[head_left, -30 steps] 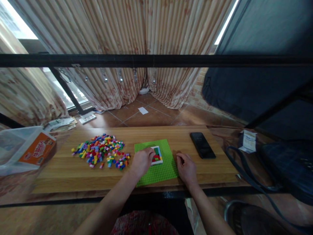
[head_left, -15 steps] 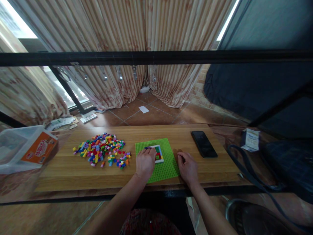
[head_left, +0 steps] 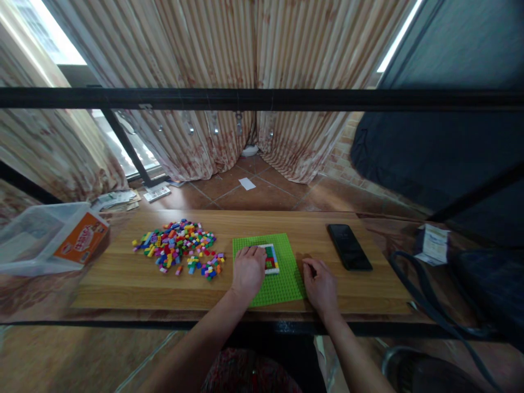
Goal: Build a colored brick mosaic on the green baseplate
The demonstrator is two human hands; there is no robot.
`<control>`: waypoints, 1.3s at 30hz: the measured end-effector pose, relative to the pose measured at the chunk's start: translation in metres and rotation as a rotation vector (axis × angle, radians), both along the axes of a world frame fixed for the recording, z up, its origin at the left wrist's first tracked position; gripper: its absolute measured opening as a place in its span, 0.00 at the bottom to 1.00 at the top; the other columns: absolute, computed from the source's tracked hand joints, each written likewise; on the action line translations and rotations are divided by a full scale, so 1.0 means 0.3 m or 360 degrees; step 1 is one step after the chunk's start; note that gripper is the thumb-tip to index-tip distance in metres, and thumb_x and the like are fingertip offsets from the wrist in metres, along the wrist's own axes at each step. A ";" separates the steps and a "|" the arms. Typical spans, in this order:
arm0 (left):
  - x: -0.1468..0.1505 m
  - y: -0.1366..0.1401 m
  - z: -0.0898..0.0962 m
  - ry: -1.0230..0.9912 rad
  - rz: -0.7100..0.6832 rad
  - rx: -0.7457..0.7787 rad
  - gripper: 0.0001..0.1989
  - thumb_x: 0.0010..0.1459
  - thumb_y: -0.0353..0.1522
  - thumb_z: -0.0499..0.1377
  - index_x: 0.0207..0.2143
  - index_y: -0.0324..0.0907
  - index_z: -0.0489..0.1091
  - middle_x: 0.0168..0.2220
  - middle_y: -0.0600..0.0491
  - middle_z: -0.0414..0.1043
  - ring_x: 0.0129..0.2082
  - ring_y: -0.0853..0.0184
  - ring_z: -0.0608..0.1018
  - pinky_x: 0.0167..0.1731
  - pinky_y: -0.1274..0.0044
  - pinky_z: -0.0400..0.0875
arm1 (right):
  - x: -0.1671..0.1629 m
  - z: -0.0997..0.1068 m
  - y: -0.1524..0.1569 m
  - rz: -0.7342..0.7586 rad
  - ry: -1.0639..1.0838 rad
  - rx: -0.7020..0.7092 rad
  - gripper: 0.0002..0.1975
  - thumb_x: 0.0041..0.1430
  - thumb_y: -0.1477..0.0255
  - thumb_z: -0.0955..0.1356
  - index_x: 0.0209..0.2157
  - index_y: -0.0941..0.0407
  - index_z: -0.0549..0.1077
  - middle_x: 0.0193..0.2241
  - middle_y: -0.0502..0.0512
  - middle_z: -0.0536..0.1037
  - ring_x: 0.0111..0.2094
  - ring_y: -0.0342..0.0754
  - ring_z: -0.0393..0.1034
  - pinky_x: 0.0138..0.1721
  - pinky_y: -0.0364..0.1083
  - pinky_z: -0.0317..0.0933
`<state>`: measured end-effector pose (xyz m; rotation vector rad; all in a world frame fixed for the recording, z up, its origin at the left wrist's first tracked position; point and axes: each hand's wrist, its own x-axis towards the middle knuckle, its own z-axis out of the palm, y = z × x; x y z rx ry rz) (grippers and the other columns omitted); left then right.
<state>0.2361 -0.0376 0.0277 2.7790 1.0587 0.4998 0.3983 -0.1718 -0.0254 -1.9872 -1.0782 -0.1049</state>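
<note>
A bright green studded baseplate lies on the wooden board, with a small build of toy bricks on it. The build has a white, yellow and blue border with red and green bricks inside. My left hand covers its left part, fingers together and bent down onto it; whatever is under the fingertips is hidden. My right hand rests on the board by the baseplate's right edge, its fingers curled closed, and I cannot make out anything in them. To the left is a pile of loose bricks in many colours.
A black phone lies on the wooden board at the right. Left of the board stands a clear plastic box with an orange label. A black metal bar crosses beyond the board, before striped curtains. A dark strap hangs at the right.
The view has shifted slightly, so everything sits a little further right. My left hand's fingers now lie flatter over the build, hiding its upper left bricks. My right hand stays by the baseplate.
</note>
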 end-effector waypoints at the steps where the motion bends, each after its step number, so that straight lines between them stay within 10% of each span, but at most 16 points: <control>1: -0.006 0.000 0.003 -0.0015 -0.0012 -0.0018 0.11 0.65 0.31 0.50 0.39 0.42 0.72 0.37 0.50 0.76 0.39 0.61 0.73 0.40 0.69 0.64 | 0.001 -0.001 0.000 0.0007 -0.0007 0.0005 0.14 0.64 0.66 0.61 0.36 0.57 0.76 0.35 0.60 0.78 0.37 0.51 0.71 0.40 0.50 0.64; 39: 0.008 0.011 0.019 0.0150 -0.0228 -0.0129 0.10 0.60 0.27 0.53 0.32 0.42 0.74 0.33 0.48 0.73 0.40 0.60 0.73 0.42 0.68 0.65 | 0.002 -0.006 -0.008 0.0000 -0.0027 -0.0028 0.17 0.64 0.63 0.61 0.36 0.58 0.76 0.35 0.61 0.78 0.37 0.52 0.71 0.41 0.51 0.64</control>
